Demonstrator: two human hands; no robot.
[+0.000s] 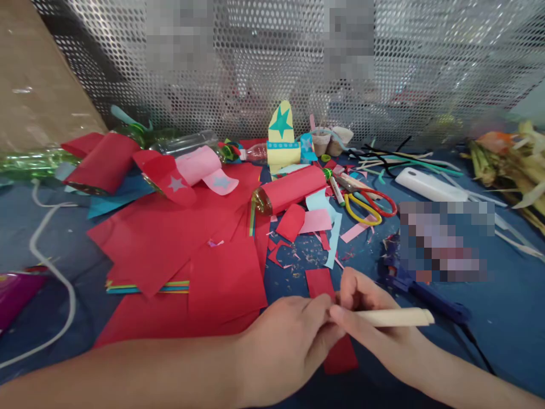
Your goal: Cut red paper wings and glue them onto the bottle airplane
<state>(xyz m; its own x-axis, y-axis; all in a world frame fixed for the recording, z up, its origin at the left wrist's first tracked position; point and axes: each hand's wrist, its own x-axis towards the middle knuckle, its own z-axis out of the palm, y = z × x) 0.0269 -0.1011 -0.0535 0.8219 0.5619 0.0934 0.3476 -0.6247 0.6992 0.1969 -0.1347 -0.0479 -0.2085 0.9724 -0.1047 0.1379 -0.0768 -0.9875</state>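
Note:
In the head view my right hand (378, 329) is closed round a cream-coloured marker (395, 317), which points left with its blunt end to the right. My left hand (289, 341) meets it, fingers pinched together at the marker's left end. What lies between the left fingers is hidden. Beneath both hands is a strip of red paper (340, 358) on the blue table. Left of the hands lie several sheets of red paper (225, 278). Just beyond are red paper scraps (292, 222), a light blue paper piece (334, 238) and pink paper (315, 221).
A red-wrapped bottle (293, 187) lies behind, near scissors (361, 207) with yellow and red handles. A blue glue gun (430, 292) with a cord lies at right, near a white power strip (430, 184). A white cable (70, 289) curves at left; a perforated metal panel (264, 51) stands behind.

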